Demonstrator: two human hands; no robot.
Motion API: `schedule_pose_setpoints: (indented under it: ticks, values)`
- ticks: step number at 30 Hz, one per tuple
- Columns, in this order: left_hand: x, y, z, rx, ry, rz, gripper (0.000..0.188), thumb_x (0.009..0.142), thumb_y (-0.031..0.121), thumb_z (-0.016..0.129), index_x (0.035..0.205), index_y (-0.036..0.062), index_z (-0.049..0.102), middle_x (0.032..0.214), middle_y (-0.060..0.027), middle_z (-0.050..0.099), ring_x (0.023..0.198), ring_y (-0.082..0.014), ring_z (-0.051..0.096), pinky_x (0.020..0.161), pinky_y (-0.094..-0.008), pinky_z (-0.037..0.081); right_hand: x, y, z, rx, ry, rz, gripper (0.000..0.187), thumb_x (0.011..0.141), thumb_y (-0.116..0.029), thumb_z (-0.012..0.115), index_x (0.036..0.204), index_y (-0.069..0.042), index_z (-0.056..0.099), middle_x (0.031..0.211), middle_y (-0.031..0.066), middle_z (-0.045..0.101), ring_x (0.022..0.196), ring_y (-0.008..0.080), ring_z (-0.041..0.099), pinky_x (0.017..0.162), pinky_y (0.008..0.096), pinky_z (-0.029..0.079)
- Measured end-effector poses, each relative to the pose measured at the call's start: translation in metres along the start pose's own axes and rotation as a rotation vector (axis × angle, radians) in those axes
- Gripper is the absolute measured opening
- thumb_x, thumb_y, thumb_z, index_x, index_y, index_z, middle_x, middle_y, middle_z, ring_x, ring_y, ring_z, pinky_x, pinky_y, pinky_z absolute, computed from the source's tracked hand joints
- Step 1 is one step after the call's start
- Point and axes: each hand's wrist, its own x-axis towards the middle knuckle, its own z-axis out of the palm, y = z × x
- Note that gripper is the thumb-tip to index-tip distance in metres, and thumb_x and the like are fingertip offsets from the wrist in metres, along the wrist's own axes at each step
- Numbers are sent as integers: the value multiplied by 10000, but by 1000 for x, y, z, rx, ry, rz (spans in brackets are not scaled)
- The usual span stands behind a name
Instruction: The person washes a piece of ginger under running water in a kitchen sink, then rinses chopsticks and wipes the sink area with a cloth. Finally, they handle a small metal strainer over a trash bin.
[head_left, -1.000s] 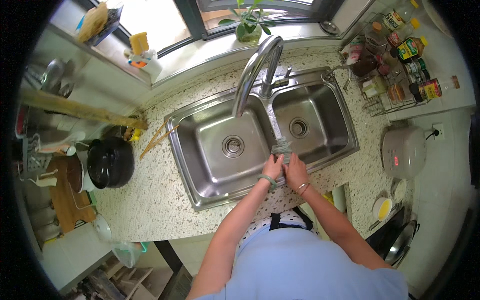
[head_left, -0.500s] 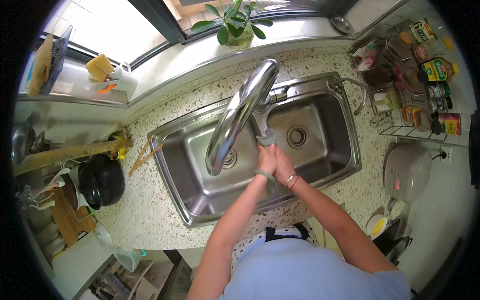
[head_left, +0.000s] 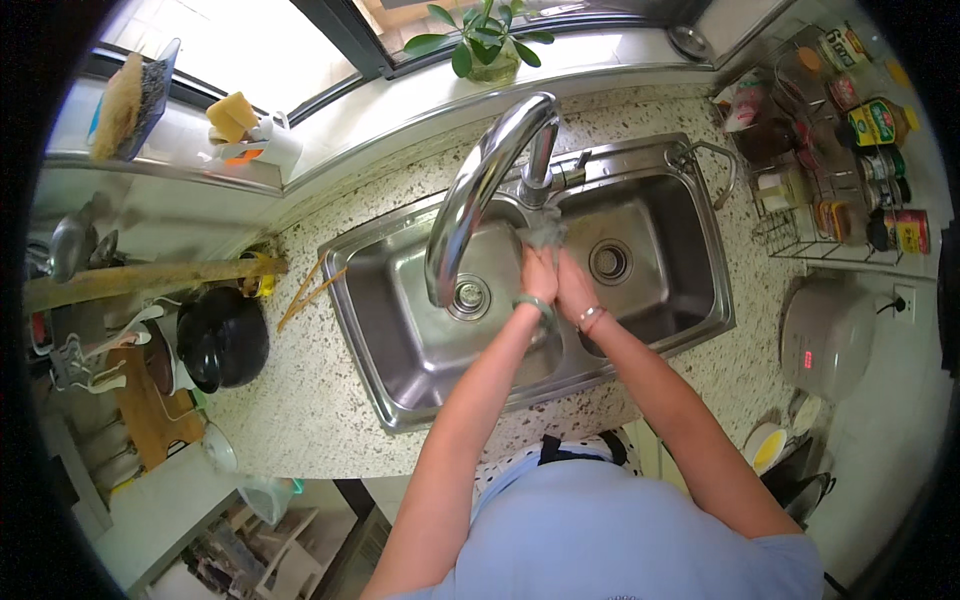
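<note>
My left hand (head_left: 539, 274), with a green bangle at the wrist, and my right hand (head_left: 574, 285), with a silver bracelet and a red cord, lie side by side over the divider of a double steel sink (head_left: 410, 397). Both are closed on a crumpled grey cloth (head_left: 546, 229), which shows beyond the fingertips, close to the base of the tap. Most of the fingers are hidden behind the backs of the hands. The chrome tap (head_left: 467, 205) arches over the left basin, left of my hands.
Chopsticks (head_left: 312, 298) lie left of the sink, near a black pot (head_left: 222, 338). A wire rack (head_left: 800, 245) of jars and a pale appliance (head_left: 828, 340) stand at the right. A plant (head_left: 492, 62) and a yellow sponge (head_left: 232, 117) sit along the window.
Both hands have moved a little farther away, toward the tap base. The cloth now looks more spread out beyond the fingertips. The whole view has shifted slightly.
</note>
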Motion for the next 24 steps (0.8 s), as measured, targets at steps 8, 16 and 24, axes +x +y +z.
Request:
schedule_pose_setpoints:
  ticks: [8, 16, 24]
  values:
    - [-151, 18, -52, 86, -454, 199, 380, 903, 220, 534, 1147, -58, 449, 1135, -267, 528, 1114, -408, 489, 924, -445, 387, -140, 14, -57, -288, -123, -128, 177, 817, -144, 599, 951, -29, 576, 894, 185, 610, 857, 385, 570, 756, 478, 432]
    - [-214, 41, -71, 235, -347, 368, 707, 850, 169, 604, 1429, -9, 239, 1510, -214, 141, 1370, -413, 197, 1094, -423, 256, -197, 2, -63, -394, 24, -247, 241, 734, -117, 662, 937, -8, 589, 1080, 157, 525, 1048, 324, 500, 920, 412, 415]
    - [-211, -12, -95, 237, -334, 605, 384, 856, 71, 541, 1228, 11, 470, 1321, -177, 472, 1212, -351, 441, 1012, -410, 372, -201, -11, -9, -362, 79, -362, 115, 730, -63, 598, 839, -29, 598, 901, 120, 547, 901, 324, 521, 795, 405, 451]
